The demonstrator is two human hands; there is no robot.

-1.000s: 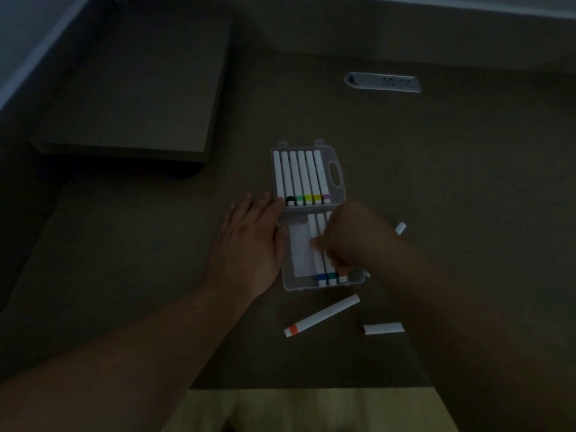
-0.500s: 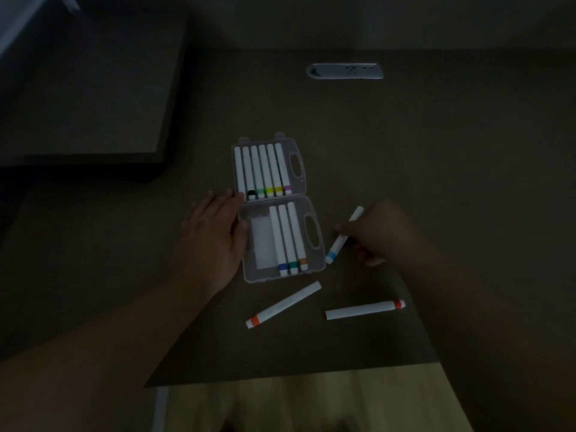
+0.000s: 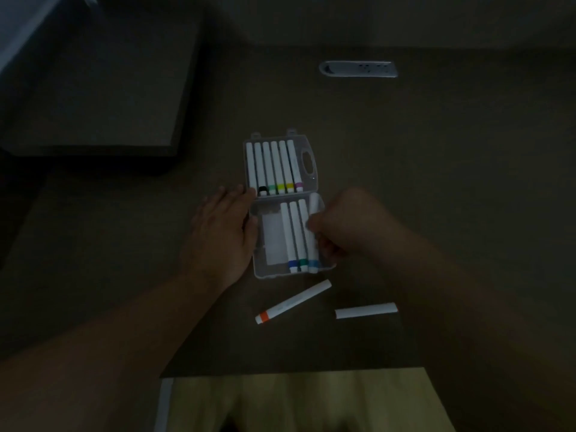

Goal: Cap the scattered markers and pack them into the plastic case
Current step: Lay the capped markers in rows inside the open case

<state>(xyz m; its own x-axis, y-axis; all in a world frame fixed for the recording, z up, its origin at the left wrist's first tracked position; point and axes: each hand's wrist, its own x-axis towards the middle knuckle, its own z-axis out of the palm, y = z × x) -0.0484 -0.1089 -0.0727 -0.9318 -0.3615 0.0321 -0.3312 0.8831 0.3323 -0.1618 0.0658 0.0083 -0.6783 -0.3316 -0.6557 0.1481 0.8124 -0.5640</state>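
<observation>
The clear plastic case [image 3: 258, 270] lies open on the dark table. Its upper half holds several capped white markers [image 3: 274, 166] in a row. In the lower half lie a blue-banded marker [image 3: 288, 235] and a green-banded one [image 3: 297, 235]. My right hand [image 3: 352, 226] grips a light-blue-banded marker [image 3: 313, 264] and holds it over the lower half, beside the green one. My left hand [image 3: 218, 235] rests flat against the case's left edge. An orange-banded marker [image 3: 293, 302] and another white marker [image 3: 366, 310] lie loose in front of the case.
A raised dark block [image 3: 93, 88] occupies the back left of the table. A grey socket panel [image 3: 358, 69] is set into the table at the back. The table's front edge [image 3: 280, 371] runs just below the loose markers.
My right hand picked up the light-blue marker from the table right of the case and carried it left over the lower half. My left hand stayed on the case.
</observation>
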